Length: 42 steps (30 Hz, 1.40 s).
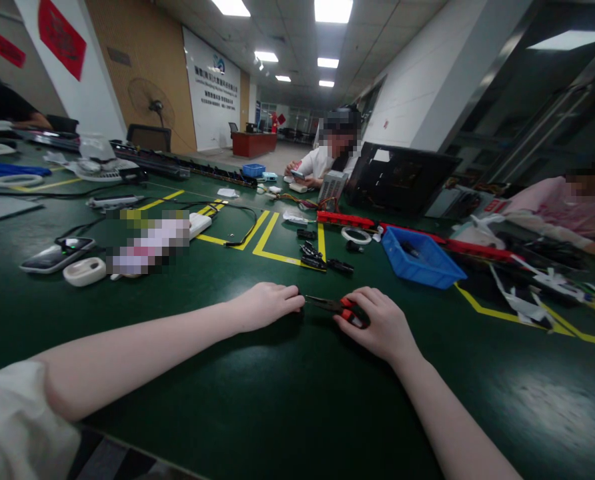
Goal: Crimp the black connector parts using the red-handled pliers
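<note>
My right hand [380, 323] is closed round the red and black handles of needle-nose pliers [333, 305]. Their dark jaws point left, and the tips reach the fingertips of my left hand [270, 305]. Those fingers are pinched together; something dark shows beneath them, too small and shaded to name. Both hands are low over the green table [257, 393]. Just beyond them lie several small black connector-like parts [311, 255], partly inside a yellow tape outline [262, 248].
A blue plastic bin [420, 259] stands right of the black parts, near a white ring-shaped roll [356, 235]. At left lie a white power strip [199, 225], a phone-like device [58, 255] and cables. A co-worker [322, 160] sits across the table; another person [567, 210] is at right.
</note>
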Available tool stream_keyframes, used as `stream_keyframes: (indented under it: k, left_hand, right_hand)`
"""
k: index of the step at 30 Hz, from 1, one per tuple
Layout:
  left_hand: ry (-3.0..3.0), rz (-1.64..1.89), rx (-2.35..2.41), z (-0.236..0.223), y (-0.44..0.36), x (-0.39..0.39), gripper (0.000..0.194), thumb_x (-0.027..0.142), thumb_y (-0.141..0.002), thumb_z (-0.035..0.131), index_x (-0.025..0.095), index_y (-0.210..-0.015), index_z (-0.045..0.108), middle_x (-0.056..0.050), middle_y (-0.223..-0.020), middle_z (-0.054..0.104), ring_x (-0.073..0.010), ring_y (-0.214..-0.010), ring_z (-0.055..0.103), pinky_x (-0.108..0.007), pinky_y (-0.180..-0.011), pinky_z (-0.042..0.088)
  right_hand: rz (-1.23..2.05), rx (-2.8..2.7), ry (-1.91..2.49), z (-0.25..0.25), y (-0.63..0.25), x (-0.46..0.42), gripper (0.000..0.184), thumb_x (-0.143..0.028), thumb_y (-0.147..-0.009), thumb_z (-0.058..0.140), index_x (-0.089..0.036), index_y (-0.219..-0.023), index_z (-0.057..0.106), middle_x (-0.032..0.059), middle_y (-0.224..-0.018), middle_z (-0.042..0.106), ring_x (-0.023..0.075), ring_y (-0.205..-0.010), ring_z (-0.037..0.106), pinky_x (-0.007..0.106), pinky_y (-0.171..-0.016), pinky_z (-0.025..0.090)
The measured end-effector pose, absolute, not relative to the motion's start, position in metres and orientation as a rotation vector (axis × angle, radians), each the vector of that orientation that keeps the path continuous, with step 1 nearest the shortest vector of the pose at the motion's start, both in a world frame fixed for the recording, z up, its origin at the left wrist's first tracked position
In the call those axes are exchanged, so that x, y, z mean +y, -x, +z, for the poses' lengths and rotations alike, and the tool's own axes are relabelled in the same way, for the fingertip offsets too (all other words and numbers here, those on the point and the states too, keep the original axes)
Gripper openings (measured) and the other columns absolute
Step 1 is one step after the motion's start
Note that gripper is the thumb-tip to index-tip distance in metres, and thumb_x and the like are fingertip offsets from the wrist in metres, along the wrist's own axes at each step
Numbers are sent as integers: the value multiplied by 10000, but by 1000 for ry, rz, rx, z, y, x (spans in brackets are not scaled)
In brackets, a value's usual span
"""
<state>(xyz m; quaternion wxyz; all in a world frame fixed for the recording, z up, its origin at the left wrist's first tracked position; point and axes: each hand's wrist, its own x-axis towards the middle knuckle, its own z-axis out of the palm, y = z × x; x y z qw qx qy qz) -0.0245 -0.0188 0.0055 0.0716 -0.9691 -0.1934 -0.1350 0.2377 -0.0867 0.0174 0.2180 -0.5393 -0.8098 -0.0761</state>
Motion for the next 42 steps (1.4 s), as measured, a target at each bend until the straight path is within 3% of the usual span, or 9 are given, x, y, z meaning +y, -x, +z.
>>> stream_keyframes:
  k: [13,22,26,30,32,36,42]
  left_hand:
    - [2899,-469,-577,1,22,-17,152,291,-1001,479,160,-970,550,-43,-930,626,-169,-817,645,-265,-722,479]
    - [3132,-587,-712,5,26,-16,154,315,-989,486,176,-970,548,-44,-958,618,-182,-880,614,-289,-765,479]
    - [3337,-672,-760,8,29,-14,209,354,-956,544,177,-1066,554,-61,-1036,620,-191,-954,599,-301,-798,482]
    - [3372,-645,-654,8,29,-13,403,412,-887,641,167,-1194,546,-84,-1100,603,-223,-1020,577,-354,-873,466]
    - [3345,-648,-618,7,29,-13,426,419,-857,677,169,-1184,567,-84,-1104,597,-230,-1025,573,-373,-897,455]
    - [3329,-680,-592,4,30,-12,344,414,-850,686,185,-1098,624,-81,-1107,587,-235,-1042,569,-391,-934,438]
    - [3421,-717,-524,0,31,-9,282,352,-863,682,175,-1078,638,-90,-1155,562,-225,-1073,553,-353,-910,478]
  right_hand:
    - [-211,-2187,1509,17,-240,-88,275,-456,-858,579,-200,-953,608,96,-959,638,246,-891,609,385,-768,501]
    - [61,-1928,1546,9,-231,-81,312,-432,-971,367,-198,-1096,531,112,-1060,581,248,-953,575,395,-811,472]
    - [181,-1809,1546,8,-228,-83,359,-495,-965,367,-193,-1051,541,70,-920,586,204,-768,566,345,-687,461]
    - [29,-1894,1593,12,-229,-86,340,-541,-905,484,-205,-940,528,51,-861,571,192,-706,548,327,-638,439]
    - [-122,-2020,1597,12,-230,-86,304,-506,-867,558,-208,-919,521,64,-888,574,209,-748,559,332,-655,445]
    - [-326,-2176,1550,12,-231,-85,141,-260,-837,551,-193,-959,526,103,-975,595,236,-846,577,350,-738,469]
    - [-308,-2304,1470,8,-232,-83,242,-110,-747,531,-183,-977,537,101,-971,627,241,-887,583,354,-794,473]
